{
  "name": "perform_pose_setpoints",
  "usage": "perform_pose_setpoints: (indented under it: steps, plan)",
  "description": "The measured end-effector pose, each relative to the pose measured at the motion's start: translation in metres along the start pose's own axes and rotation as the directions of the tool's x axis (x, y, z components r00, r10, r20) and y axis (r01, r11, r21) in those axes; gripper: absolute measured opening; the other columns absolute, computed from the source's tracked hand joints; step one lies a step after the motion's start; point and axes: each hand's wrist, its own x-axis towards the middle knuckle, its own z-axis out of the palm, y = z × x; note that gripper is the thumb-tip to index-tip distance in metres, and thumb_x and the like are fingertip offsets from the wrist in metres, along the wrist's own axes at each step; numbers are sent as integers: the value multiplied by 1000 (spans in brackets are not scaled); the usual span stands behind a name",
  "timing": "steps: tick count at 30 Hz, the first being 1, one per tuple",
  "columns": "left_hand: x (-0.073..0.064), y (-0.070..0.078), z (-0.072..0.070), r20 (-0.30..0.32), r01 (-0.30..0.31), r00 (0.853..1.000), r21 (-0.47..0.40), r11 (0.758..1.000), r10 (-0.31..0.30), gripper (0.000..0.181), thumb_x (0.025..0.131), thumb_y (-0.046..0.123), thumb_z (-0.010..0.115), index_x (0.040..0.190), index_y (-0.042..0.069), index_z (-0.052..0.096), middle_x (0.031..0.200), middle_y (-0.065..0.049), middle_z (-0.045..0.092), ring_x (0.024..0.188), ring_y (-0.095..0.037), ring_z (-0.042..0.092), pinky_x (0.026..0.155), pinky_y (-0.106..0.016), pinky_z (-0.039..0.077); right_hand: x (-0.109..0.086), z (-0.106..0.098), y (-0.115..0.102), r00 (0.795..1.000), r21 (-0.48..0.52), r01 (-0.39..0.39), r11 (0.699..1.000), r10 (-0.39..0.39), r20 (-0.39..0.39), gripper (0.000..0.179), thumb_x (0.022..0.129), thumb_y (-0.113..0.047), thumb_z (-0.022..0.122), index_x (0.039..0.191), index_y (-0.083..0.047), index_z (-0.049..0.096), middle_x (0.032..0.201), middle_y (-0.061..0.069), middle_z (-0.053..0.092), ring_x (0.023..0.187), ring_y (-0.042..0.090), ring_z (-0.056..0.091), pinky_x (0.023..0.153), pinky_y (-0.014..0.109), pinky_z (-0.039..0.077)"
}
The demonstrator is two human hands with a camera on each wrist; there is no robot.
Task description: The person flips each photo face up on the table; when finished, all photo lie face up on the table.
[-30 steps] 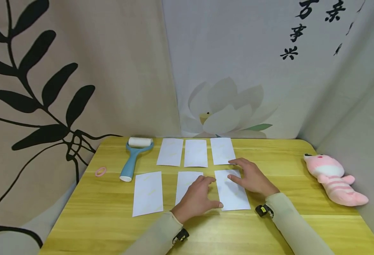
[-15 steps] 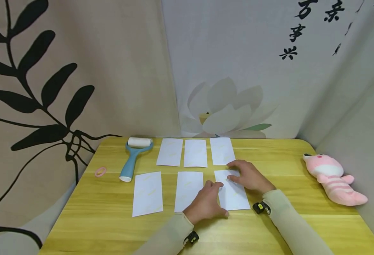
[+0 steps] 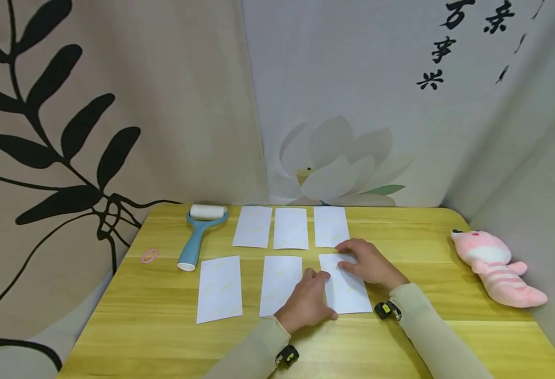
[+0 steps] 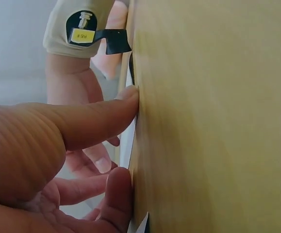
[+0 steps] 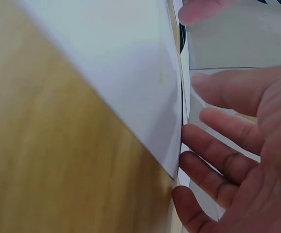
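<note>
Under my two hands lies a white paper sheet (image 3: 348,295), the front-right one of several laid in two rows. My left hand (image 3: 305,301) rests at its lower left, thumb at the near edge and fingers by the left side. In the left wrist view that thumb (image 4: 104,121) reaches the sheet's edge, low over the wood. My right hand (image 3: 373,263) is at the upper right, its fingers relaxed near the far edge. The right wrist view shows those fingers (image 5: 223,160) spread beside the sheet's corner (image 5: 164,155), the thumb held apart.
Two other sheets, a middle one (image 3: 277,279) and a left one (image 3: 219,289), share the front row. Behind are more sheets (image 3: 290,228). A blue-handled roller (image 3: 194,245) and a pink ring (image 3: 149,256) lie left; a pink plush toy (image 3: 495,268) lies right.
My left hand has moved right and slightly nearer the body, uncovering more of the front-middle sheet, then stays. My right hand has shifted slightly left. The sheets look unmoved.
</note>
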Motion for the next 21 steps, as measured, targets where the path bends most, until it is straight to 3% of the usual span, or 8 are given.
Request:
perform_pose_setpoints:
  steps: [4,10,16,21]
  plan:
    - [0,-1,0,-11,5,1000,-15,1000,-5,93,69,25,102,146,3,55,120,-11,52,94,-20,58,88,-32,56,0,2,-1,1000,4,14,1000,-14,-1,33,95,-14,79,127,-8,71,122,7,73,119,31,66,108,56,51]
    - [0,0,-1,-34,13,999,-28,1000,-14,105,69,21,102,157,10,44,129,-16,51,99,-25,60,90,-37,56,3,3,-2,996,27,52,998,-50,-74,30,95,-7,78,124,-10,71,112,4,69,104,22,64,97,48,54]
    - [3,-3,-3,-49,-19,999,-49,999,17,94,76,12,95,156,11,46,109,-6,59,82,-14,53,74,-28,47,1,3,-4,997,85,53,995,-47,-69,33,93,-3,76,126,-10,71,105,3,69,98,20,63,93,44,56]
    - [5,-1,-4,-64,3,998,-34,999,-5,89,75,12,95,151,5,48,107,-8,63,87,-18,57,77,-30,50,-3,3,-7,997,99,28,995,-21,-71,31,94,1,73,124,-7,71,110,7,70,103,24,66,95,49,56]
